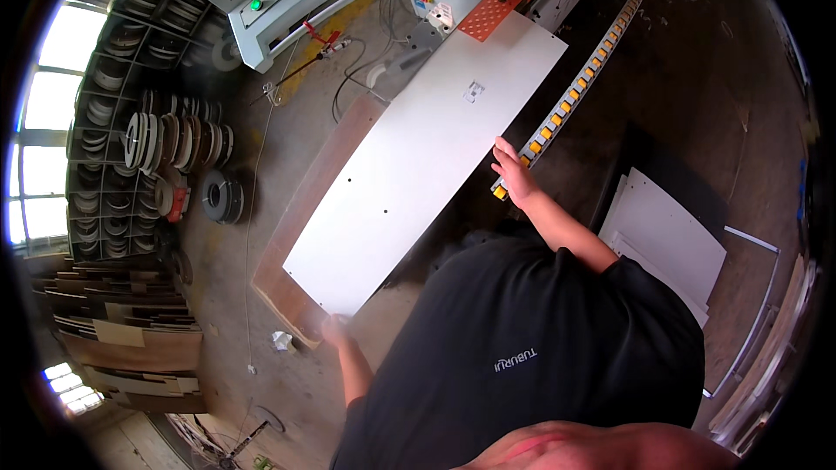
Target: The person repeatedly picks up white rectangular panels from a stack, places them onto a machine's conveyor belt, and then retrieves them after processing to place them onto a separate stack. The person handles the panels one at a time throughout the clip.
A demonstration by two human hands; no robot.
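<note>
A long white panel [435, 139] with several small dark holes and a printed label lies slantwise in front of me. Its far end reaches under an orange perforated plate [489, 21] on a machine. At the panel's right long edge, my right hand [515, 176] is closed on the rim, fingertips on the top face. My left hand [335, 329] is at the near end corner, touching or very close to it. Motion blur smears its fingers, so their grip cannot be made out. Beneath the panel's left side, a brown board [300, 313] sticks out.
A roller rail with yellow wheels [566, 107] runs alongside on the right. White panels [666, 226] are stacked lower right. The machine's control console [270, 9] stands at the upper left. Racks of edging rolls [178, 139] and piled boards [131, 352] line the left.
</note>
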